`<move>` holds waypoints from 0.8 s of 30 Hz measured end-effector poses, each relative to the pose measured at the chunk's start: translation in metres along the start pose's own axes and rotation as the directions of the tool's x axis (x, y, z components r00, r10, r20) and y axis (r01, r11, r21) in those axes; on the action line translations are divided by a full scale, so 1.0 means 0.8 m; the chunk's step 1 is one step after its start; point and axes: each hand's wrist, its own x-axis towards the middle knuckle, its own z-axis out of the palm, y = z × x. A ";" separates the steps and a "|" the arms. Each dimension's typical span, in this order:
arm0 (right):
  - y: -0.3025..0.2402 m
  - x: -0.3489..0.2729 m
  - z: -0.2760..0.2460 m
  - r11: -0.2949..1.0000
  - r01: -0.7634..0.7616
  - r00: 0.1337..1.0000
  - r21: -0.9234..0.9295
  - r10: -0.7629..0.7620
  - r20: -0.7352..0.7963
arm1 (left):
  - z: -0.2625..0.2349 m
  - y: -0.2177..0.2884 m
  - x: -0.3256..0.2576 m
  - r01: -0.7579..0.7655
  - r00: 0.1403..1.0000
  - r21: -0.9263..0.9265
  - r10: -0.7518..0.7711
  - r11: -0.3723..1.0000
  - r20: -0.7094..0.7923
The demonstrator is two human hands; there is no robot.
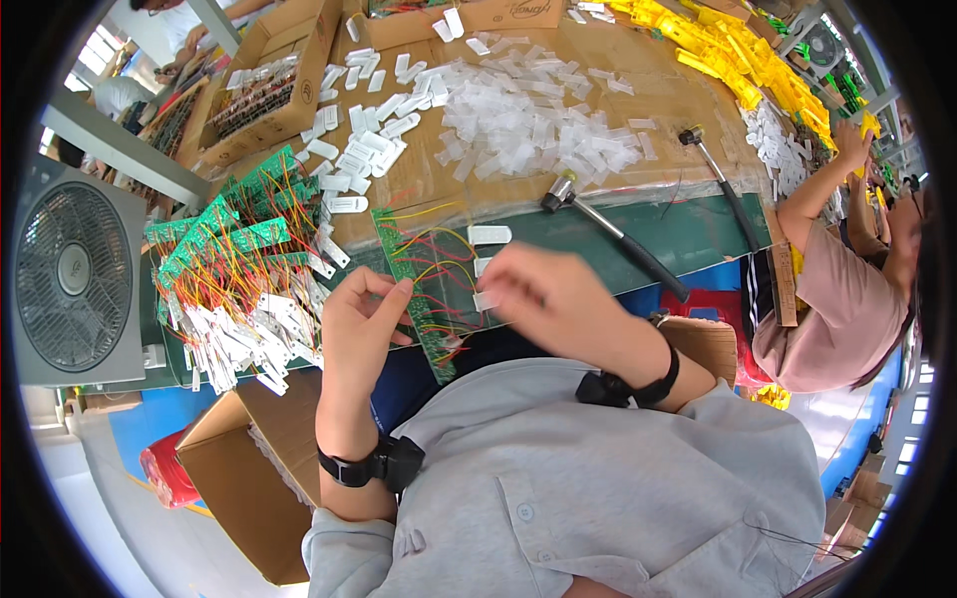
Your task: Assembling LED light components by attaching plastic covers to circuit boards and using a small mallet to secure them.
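My left hand (361, 321) grips the left edge of a long green circuit board (414, 289) with red and yellow wires, held over the table's near edge. My right hand (543, 294) is blurred and pinches a small white plastic piece (485, 299) at the board's right side. Another white piece (489, 234) lies just beyond the board. Both wrists carry black bands.
A heap of wired green boards with white pieces (234, 284) lies left. Clear and white plastic parts (518, 125) cover the cardboard. Two hammers (610, 231) (720, 184) lie right. A fan (72, 279) stands at left, cardboard boxes (264, 85) (249, 478) nearby. A person in pink (837, 299) sits right.
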 end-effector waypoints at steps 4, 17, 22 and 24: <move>-0.029 -0.023 0.026 0.985 0.017 0.982 -0.173 0.016 0.187 | 0.014 0.010 -0.013 0.081 0.995 -0.246 -0.063 0.966 0.082; -0.042 0.015 -0.080 0.802 -0.259 0.956 0.538 0.133 0.262 | -0.013 -0.042 0.023 -0.382 0.877 0.458 0.471 0.803 -0.096; -0.032 0.134 -0.124 0.940 -0.111 0.985 0.323 0.060 0.164 | -0.024 -0.067 0.034 -0.463 0.842 0.491 0.540 0.738 -0.018; -0.034 0.200 -0.133 0.989 -0.069 0.991 0.133 0.053 0.120 | -0.026 -0.069 0.034 -0.487 0.848 0.400 0.531 0.776 0.002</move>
